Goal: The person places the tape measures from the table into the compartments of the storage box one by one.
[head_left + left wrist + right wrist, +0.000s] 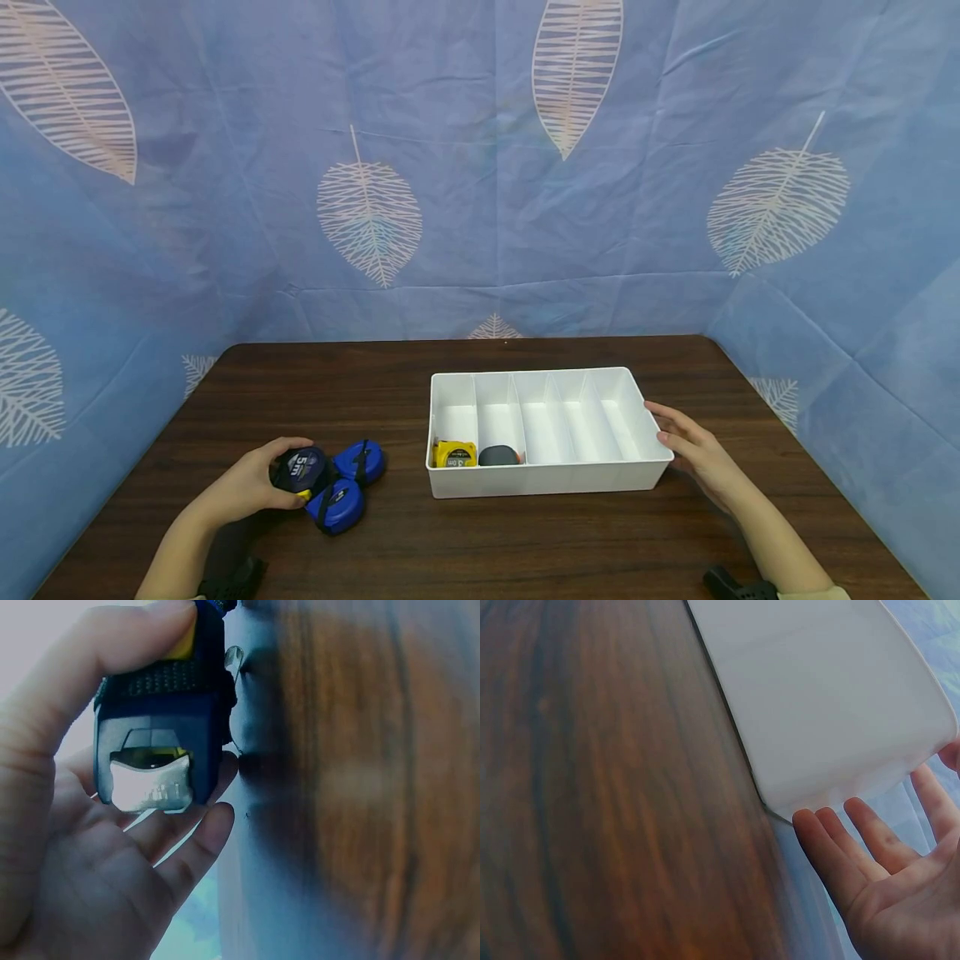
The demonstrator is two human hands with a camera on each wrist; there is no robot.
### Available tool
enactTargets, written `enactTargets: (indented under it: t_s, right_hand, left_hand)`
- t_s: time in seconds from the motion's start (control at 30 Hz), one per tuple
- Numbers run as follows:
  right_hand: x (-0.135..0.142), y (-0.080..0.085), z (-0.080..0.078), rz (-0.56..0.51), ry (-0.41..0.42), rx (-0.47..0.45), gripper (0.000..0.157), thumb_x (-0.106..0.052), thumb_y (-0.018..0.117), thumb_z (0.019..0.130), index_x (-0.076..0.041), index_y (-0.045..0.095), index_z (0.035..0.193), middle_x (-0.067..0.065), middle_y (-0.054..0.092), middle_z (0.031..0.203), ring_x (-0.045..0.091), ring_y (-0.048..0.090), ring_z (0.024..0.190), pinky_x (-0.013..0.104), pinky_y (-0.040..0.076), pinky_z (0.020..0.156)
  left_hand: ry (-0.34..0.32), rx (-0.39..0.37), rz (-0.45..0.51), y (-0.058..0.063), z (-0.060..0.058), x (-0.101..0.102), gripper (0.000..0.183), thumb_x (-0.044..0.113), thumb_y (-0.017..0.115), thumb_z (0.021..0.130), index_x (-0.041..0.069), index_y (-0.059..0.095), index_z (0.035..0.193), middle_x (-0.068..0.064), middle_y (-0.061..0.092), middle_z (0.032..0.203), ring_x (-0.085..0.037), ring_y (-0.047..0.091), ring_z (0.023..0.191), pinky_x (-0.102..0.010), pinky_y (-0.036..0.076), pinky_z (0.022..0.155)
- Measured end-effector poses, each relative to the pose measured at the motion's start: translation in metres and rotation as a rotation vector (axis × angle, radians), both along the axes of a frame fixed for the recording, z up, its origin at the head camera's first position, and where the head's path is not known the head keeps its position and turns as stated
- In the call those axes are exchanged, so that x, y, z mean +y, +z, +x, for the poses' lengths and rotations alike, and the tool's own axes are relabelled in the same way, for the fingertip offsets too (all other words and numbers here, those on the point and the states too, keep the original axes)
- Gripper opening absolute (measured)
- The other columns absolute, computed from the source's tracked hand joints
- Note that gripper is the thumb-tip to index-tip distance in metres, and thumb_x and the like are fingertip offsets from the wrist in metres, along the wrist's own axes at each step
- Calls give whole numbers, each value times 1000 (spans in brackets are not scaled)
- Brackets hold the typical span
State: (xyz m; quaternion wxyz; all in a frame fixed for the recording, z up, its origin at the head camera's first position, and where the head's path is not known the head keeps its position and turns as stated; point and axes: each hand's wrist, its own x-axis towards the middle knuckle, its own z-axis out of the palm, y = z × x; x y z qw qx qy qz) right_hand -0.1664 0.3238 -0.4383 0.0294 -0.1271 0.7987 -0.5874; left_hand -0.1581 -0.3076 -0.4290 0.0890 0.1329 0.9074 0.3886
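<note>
Left hand (pixel 243 485) pinches dark tape measure (pixel 302 468), thumb opposing fingers, beside two blue tape measures (pixel 342 505); right hand (pixel 697 454), fingers loosely spread, touches right end of white tray (pixel 547 481), presumably to steady it.

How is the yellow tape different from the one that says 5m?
Colour: the yellow tape is mostly yellow, while the 5m tape is dark blue and black.
Place: the yellow tape sits in the leftmost compartment of the white box; the 5m tape is outside the box, held by the left hand.
Both are tape measures with writing on them.
</note>
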Motion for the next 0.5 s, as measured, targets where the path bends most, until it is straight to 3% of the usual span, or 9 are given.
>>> enactTargets:
  t_s: [0.23,0.5]
  right_hand:
    - [2,0,-2,-11,2,-7,49,-17,46,101,-5,33,147,-4,50,124,9,57,105,46,46,82]
    - [2,-1,-2,-6,2,-9,49,-17,46,101,-6,33,147,-5,49,125,8,57,105,44,46,81]
  left_hand:
    - [4,20,-6,1,0,0,79,22,86,68,3,49,134,-23,50,129,-37,54,107,-50,49,79]
    - [11,10,14,2,1,1,79,20,86,67,2,49,134,-22,52,125,-31,56,100,-43,50,74]
